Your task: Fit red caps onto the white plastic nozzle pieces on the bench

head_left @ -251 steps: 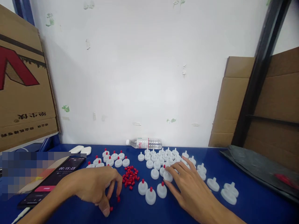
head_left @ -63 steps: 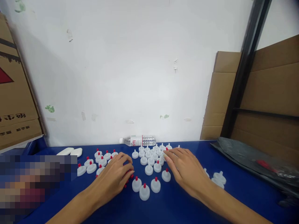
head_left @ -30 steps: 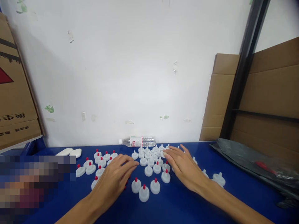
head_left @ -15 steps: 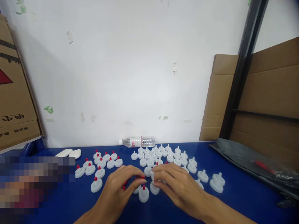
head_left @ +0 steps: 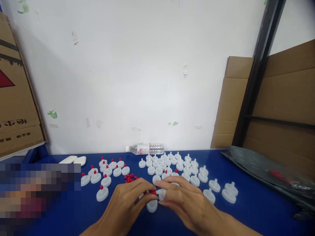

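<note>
My left hand (head_left: 128, 205) and my right hand (head_left: 183, 203) meet low in the middle over the blue table (head_left: 246, 209). The left fingertips pinch a small red cap (head_left: 154, 192). The right fingers close on a white nozzle lid (head_left: 161, 194), and the red cap sits against its tip. Another white lid (head_left: 152, 206) lies just below the fingertips. A heap of loose red caps (head_left: 130, 178) lies behind the left hand.
White lids with red caps (head_left: 107, 171) stand at the left. Bare white lids (head_left: 187, 168) spread to the right. A clear water bottle (head_left: 145, 149) lies by the wall. Cardboard boxes (head_left: 17, 98) flank both sides; a dark plastic sheet (head_left: 268, 172) lies at right.
Both hands drew back from the far lids toward me and came together. The left now pinches a red cap against a white lid in the right.
</note>
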Demonstrator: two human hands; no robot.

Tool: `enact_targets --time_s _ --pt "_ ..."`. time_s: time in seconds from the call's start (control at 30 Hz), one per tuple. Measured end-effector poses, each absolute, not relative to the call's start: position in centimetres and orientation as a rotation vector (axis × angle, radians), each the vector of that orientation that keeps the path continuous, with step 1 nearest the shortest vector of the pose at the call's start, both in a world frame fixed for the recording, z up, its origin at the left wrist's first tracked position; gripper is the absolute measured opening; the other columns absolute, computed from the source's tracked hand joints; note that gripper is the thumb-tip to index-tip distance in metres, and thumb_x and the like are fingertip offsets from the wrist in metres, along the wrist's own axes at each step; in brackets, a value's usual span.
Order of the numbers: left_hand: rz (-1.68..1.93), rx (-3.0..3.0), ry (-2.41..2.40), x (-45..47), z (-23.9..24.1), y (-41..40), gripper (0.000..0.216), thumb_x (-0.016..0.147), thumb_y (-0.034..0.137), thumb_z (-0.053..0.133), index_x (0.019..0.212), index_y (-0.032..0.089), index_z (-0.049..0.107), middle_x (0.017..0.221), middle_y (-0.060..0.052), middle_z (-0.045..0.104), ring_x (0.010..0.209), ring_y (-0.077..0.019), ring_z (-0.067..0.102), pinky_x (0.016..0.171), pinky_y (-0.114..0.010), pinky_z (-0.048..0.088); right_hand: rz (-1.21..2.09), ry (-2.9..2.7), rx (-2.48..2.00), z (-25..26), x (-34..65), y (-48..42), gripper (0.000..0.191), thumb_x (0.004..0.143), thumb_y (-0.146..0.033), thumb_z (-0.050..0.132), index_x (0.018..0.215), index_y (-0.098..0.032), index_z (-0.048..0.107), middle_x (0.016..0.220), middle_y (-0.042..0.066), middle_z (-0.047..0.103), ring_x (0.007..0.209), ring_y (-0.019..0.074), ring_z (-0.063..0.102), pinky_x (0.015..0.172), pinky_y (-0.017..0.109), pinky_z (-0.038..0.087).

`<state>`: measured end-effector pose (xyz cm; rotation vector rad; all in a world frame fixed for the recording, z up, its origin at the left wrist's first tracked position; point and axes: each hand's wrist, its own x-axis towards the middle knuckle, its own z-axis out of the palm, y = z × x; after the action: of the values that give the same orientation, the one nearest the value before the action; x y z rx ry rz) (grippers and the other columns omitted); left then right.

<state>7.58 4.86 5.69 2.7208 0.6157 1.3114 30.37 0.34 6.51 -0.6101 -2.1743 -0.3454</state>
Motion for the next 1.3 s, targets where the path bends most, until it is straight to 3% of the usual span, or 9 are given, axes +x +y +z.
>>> enact_targets --time_s 0.17,0.3,0.53,0.8,1.0,1.17,1.3 --pt "1.317 2.878 0.553 7.8 5.2 4.7 0.025 0.107 0.021 0.041 0.089 0.02 0.058 0.072 0.001 0.063 0.057 -0.0123 0.056 0.053 -0.024 0.039 -0.388 -2.154 -0.573 6.4 30.1 0.1 0.015 0.107 -0.015 0.043 0.108 -0.017 0.058 0.113 0.008 0.077 0.119 0.0127 0.066 0.105 0.023 0.051" --pt "1.242 2.77 0.565 8.0 4.5 4.3 0.03 0.106 0.019 0.037 0.082 0.021 0.054 0.07 0.001 0.057 0.056 -0.0129 0.049 0.052 -0.027 0.034 -0.454 -2.164 -0.529 6.3 30.2 -0.1 0.019 0.104 -0.009 0.044 0.103 -0.016 0.061 0.115 0.009 0.077 0.12 0.0164 0.066 0.105 0.027 0.052" --pt "1.253 2.561 0.475 8.2 3.7 3.8 0.029 0.106 0.024 0.038 0.084 0.021 0.056 0.071 0.001 0.055 0.06 -0.013 0.05 0.054 -0.025 0.037 -0.542 -2.166 -0.432 6.6 30.3 -0.3 0.018 0.1 -0.01 0.054 0.085 -0.018 0.062 0.124 0.011 0.074 0.118 0.0198 0.067 0.1 0.03 0.058" --pt "1.105 2.503 0.658 8.3 5.2 2.3 0.026 0.106 0.025 0.04 0.087 0.022 0.058 0.076 0.002 0.063 0.069 -0.0128 0.058 0.067 -0.022 0.044 -0.647 -2.15 -0.416 7.3 29.8 -0.8 0.022 0.096 -0.007 0.058 0.077 -0.017 0.063 0.117 0.011 0.076 0.11 0.019 0.071 0.098 0.027 0.058" --pt "1.092 2.683 0.636 7.7 6.4 3.6 0.031 0.107 0.025 0.038 0.081 0.021 0.054 0.073 0.003 0.061 0.063 -0.0119 0.056 0.059 -0.024 0.037 -0.758 -2.14 -0.511 8.1 29.7 -0.1 0.02 0.098 -0.008 0.051 0.102 -0.018 0.067 0.112 0.009 0.077 0.104 0.018 0.071 0.089 0.03 0.06" --pt "1.059 2.789 1.004 5.9 7.1 6.3 0.039 0.107 0.028 0.033 0.076 0.021 0.054 0.068 0.002 0.058 0.059 -0.0138 0.053 0.058 -0.028 0.033 -0.8 -2.171 -0.837 8.2 31.7 1.8 0.04 0.089 0.003 0.042 0.118 -0.016 0.063 0.109 0.014 0.072 0.097 0.0238 0.068 0.081 0.04 0.058" --pt "0.905 2.836 1.238 4.3 7.1 8.8 0.033 0.104 0.032 0.04 0.085 0.022 0.065 0.083 -0.003 0.066 0.081 -0.0216 0.059 0.07 -0.032 0.04 -0.688 -2.172 -1.217 7.9 34.0 3.6 0.05 0.089 0.005 0.035 0.126 -0.019 0.059 0.116 0.014 0.067 0.099 0.0266 0.065 0.079 0.044 0.055"
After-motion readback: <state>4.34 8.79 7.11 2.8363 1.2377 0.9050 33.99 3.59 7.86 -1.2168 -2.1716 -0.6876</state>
